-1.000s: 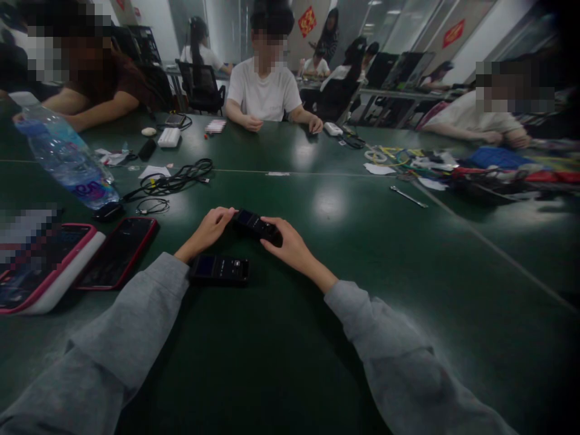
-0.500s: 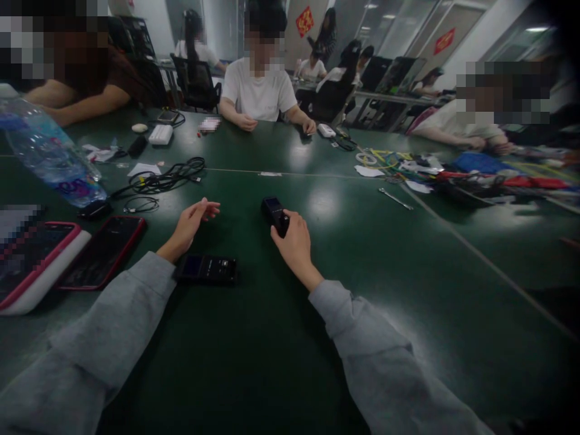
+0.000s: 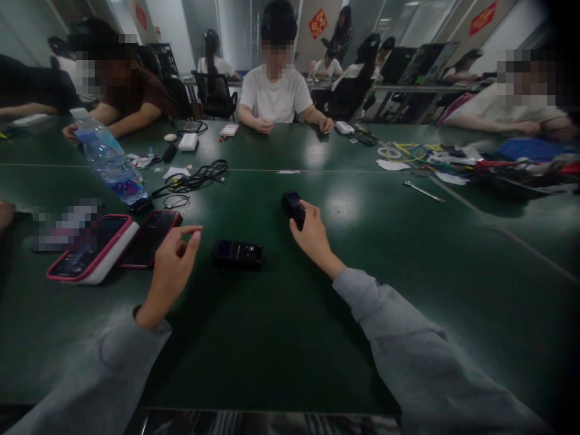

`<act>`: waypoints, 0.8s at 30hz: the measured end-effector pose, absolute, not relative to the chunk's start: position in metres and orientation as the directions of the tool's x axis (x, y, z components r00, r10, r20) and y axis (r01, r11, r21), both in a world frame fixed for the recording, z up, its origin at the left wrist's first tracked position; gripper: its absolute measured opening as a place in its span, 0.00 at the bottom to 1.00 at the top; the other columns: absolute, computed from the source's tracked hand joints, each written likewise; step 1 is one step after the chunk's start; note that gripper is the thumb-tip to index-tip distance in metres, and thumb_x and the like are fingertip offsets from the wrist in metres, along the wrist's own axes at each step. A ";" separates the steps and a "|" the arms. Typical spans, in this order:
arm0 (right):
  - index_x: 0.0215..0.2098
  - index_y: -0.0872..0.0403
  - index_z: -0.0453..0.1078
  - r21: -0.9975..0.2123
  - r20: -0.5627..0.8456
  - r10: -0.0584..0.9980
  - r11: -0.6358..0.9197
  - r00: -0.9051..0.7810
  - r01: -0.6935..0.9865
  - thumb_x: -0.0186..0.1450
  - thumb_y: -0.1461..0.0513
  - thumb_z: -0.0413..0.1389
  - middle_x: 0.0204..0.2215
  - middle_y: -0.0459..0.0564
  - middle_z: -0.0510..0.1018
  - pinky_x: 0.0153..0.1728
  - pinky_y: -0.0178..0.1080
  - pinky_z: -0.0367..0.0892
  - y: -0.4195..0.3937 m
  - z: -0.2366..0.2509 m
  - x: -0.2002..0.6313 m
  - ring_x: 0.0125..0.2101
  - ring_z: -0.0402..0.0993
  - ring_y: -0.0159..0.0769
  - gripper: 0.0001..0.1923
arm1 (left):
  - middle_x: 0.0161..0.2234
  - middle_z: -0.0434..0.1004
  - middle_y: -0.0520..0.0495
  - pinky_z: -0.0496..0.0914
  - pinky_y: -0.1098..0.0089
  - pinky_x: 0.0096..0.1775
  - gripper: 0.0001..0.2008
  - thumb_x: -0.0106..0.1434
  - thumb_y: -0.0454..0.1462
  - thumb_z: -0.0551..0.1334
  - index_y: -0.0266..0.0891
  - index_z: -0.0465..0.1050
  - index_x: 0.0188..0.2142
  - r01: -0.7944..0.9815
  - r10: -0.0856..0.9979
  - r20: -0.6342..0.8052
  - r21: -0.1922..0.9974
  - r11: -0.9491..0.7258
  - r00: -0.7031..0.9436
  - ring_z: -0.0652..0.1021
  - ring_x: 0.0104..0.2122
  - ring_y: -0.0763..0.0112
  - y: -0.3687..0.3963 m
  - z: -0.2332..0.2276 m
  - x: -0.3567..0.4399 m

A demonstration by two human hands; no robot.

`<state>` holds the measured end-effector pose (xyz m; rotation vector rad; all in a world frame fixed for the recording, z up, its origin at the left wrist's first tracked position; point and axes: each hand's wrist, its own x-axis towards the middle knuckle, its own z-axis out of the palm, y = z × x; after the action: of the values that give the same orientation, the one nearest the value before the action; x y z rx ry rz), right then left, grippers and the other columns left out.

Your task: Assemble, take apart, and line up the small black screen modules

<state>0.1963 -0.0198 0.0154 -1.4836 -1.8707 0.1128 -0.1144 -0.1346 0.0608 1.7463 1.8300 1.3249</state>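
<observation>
Dark green table [image 3: 281, 338] fills my view, with other people seated along its far edge. Going left to right, I count: one tilted water bottle [image 3: 111, 163], two red-cased phones [image 3: 149, 238] side by side, one coil of black cable [image 3: 194, 178], one flat black device [image 3: 238, 254] lying on the table, one small black device [image 3: 293, 208] in hand, and one metal tool [image 3: 423, 191], possibly a wrench; the view is too blurred there to be sure.

Change since a second ago: both hands then met on the small black device. My left hand [image 3: 170, 275] has since come away towards the phones and hangs above the table, holding nothing, thumb and forefinger nearly touching, remaining fingers loosely curled. My right hand [image 3: 312, 235] alone now grips the small black device, fingers wrapped round its near end, far end raised. I judge the two-handed step finished.
</observation>
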 end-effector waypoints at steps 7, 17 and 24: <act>0.64 0.61 0.61 -0.519 0.458 0.885 0.343 -0.084 0.783 0.68 0.62 0.50 0.58 0.68 0.65 0.50 0.57 0.74 -0.021 0.015 0.197 0.51 0.74 0.55 0.27 | 0.70 0.55 0.42 0.75 0.46 0.51 0.30 0.70 0.55 0.55 0.51 0.59 0.68 0.914 0.935 0.270 0.269 -0.304 0.231 0.74 0.55 0.48 -0.159 0.059 -0.058; 0.67 0.61 0.59 -0.493 0.415 0.903 0.324 -0.109 0.807 0.71 0.60 0.51 0.62 0.69 0.65 0.52 0.59 0.73 -0.031 0.022 0.192 0.56 0.72 0.59 0.28 | 0.73 0.41 0.38 0.58 0.41 0.65 0.34 0.67 0.53 0.61 0.49 0.55 0.67 0.659 0.807 0.397 0.470 -0.587 0.437 0.52 0.71 0.46 -0.021 0.011 -0.021; 0.69 0.59 0.56 -0.527 0.395 0.912 0.327 -0.115 0.784 0.72 0.58 0.52 0.65 0.68 0.62 0.56 0.60 0.70 -0.029 0.019 0.192 0.60 0.69 0.58 0.30 | 0.74 0.34 0.33 0.60 0.42 0.65 0.42 0.62 0.56 0.66 0.45 0.54 0.69 0.615 0.840 0.374 0.572 -0.543 0.394 0.52 0.71 0.40 -0.006 0.006 -0.017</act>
<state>0.1925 -0.0291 0.0190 -1.4904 -1.9286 0.2443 -0.0170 -0.0056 0.0057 2.3153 1.2630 0.9183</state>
